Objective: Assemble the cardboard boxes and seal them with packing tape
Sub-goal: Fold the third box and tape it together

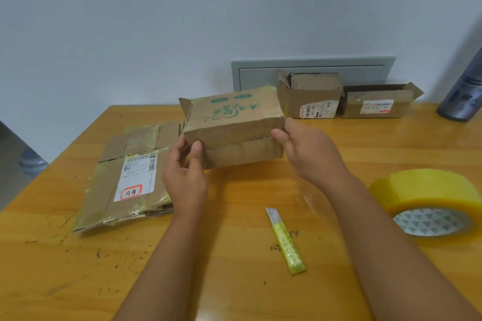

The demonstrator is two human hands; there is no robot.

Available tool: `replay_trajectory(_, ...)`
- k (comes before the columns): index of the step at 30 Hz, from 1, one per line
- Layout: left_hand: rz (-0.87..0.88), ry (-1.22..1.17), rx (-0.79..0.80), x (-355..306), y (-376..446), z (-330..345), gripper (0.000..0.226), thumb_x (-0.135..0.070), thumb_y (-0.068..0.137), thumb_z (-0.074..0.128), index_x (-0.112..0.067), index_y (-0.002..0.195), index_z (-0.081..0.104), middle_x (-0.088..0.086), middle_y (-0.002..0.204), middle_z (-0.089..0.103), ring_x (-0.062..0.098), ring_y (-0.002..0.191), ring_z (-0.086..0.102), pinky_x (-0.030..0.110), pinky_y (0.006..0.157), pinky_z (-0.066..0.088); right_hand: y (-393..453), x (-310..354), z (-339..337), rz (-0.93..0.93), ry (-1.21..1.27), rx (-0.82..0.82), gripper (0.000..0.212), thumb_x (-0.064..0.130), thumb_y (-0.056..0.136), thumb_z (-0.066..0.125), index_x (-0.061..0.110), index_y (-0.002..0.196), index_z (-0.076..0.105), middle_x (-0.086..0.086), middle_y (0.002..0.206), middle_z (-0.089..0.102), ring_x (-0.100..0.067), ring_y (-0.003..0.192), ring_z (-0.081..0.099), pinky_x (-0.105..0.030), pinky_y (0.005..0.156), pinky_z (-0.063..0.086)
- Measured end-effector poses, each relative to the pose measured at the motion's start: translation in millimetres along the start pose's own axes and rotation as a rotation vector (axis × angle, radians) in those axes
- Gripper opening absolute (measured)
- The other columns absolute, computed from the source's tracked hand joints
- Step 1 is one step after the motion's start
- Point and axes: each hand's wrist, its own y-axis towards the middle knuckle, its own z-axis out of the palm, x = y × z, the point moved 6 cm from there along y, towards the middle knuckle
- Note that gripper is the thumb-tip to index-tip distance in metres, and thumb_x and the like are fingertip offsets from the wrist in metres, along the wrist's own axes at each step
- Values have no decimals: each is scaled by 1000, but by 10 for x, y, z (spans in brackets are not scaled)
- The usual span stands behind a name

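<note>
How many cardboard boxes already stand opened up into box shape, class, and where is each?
3: the green-printed box held in both hands, and two open boxes by the wall. The flattened pile at left may hide more.

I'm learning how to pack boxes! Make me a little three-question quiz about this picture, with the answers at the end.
1. True or false: the yellow tape roll is in the person's right hand.
2. Which lies nearest the box cutter? A) the flattened boxes B) the tape roll C) the grey bottle
3. Fill in: the box with green print is held by ____ hands.

Key
1. False: the roll sits on the wooden table, and the right hand grips the box's right end.
2. B.
3. Both: the left hand holds its left end.
</note>
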Motion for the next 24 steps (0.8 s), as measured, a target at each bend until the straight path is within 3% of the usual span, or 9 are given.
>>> replay_trajectory(5, -95, 25, -14, 139, 25, 7, 14, -25, 92, 70, -17, 102, 67, -8, 100, 68, -11, 89, 60, 6, 78, 45, 7, -101, 118, 22, 10, 56, 36, 42, 104, 36, 26, 72, 34, 2, 65, 49, -21, 61, 48, -38, 53, 35)
replay_trajectory(7, -51, 79, -6, 125, 14, 11, 6, -21, 94, 67, -22, 90, 63, -15, 90, 63, -14, 81, 57, 5, 72, 41, -2, -136, 150, 42, 43, 109, 36, 46, 103, 36, 20, 78, 41, -2, 69, 54, -24, 66, 52, -42, 58, 42)
replay_trajectory(10, 41, 172, -7, 97, 0, 2, 15, -17, 96, 64, -23, 83, 59, -19, 82, 60, -13, 79, 54, 6, 67, 38, -20, -164, 202, 94, 76, 203, 41, 55, 99, 38, 20, 81, 46, -2, 75, 58, -21, 70, 55, -44, 63, 46)
replay_trajectory(14, 45, 193, 19, 102, -8, 40, 9, -23, 95, 65, -21, 89, 58, -16, 86, 58, -7, 82, 54, 10, 70, 40, -8, -220, 220, 131, 83, 180, 45, 62, 93, 47, 18, 91, 52, 0, 79, 59, -20, 74, 57, -44, 66, 49)
replay_trajectory(16, -3, 181, 69, 155, -29, 90, 19, -30, 91, 70, -19, 99, 57, -8, 96, 57, 1, 88, 53, 15, 74, 43, -19, -222, 233, 139, 82, 167, 47, 63, 91, 51, 18, 104, 53, 3, 83, 60, -17, 77, 57, -42, 67, 52)
replay_trajectory(19, -2, 242, 73, 177, -54, 133, 26, -29, 87, 74, -16, 95, 52, -1, 98, 53, 13, 88, 51, 26, 74, 46, -21, -159, 215, 115, 87, 100, 41, 54, 95, 52, 17, 112, 53, 7, 84, 57, -17, 79, 56, -37, 65, 49)
replay_trajectory(21, 6, 245, 73, 144, -57, 136, 26, -27, 88, 73, -18, 94, 49, -4, 95, 50, 11, 86, 49, 29, 73, 46, -17, -129, 195, 92, 101, 85, 41, 54, 95, 53, 16, 109, 55, 7, 81, 57, -18, 78, 56, -37, 65, 47)
replay_trajectory(24, -53, 81, 142, 152, -68, 165, 41, -45, 89, 68, -24, 115, 45, -6, 102, 50, 4, 93, 52, 21, 78, 46, -30, -180, 144, 143, 191, 111, 71, 81, 83, 37, 14, 95, 56, 0, 78, 58, -19, 74, 56, -41, 65, 47)
